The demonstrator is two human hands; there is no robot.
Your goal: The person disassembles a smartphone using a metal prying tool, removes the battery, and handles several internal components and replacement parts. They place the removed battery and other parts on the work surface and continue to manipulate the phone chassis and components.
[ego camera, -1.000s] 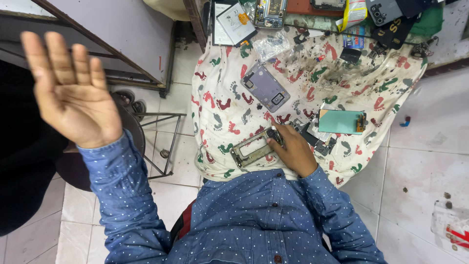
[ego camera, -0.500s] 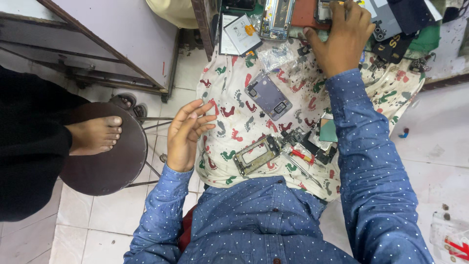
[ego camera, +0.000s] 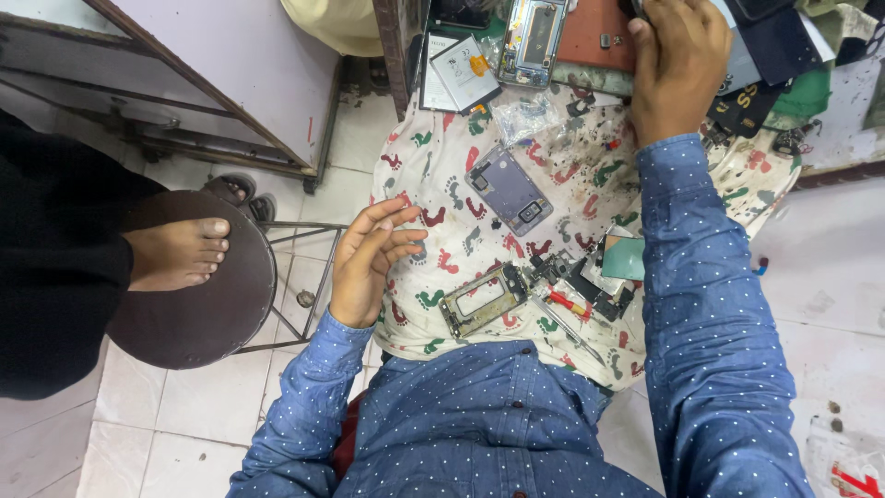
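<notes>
My left hand (ego camera: 367,258) rests open at the left edge of the printed cloth (ego camera: 553,166), fingers loosely curled, holding nothing. A bare metal phone frame (ego camera: 483,300) lies just to its right. My right hand (ego camera: 678,65) reaches to the far edge of the bench, fingers curled down over clutter there; what it grips is hidden. A grey phone back panel (ego camera: 508,189) lies in the middle of the cloth. A red-handled tool (ego camera: 562,300) and small dark parts (ego camera: 590,281) sit near a teal piece (ego camera: 625,258).
A round dark stool (ego camera: 203,304) stands on the left with another person's bare foot (ego camera: 175,251) on it. A battery (ego camera: 466,74), a phone chassis (ego camera: 533,37) and a clear bag (ego camera: 525,115) lie at the far edge. White floor tiles surround the bench.
My left hand came down from a raised open palm to the cloth's left edge. My right hand left the phone frame and reached to the far edge of the bench.
</notes>
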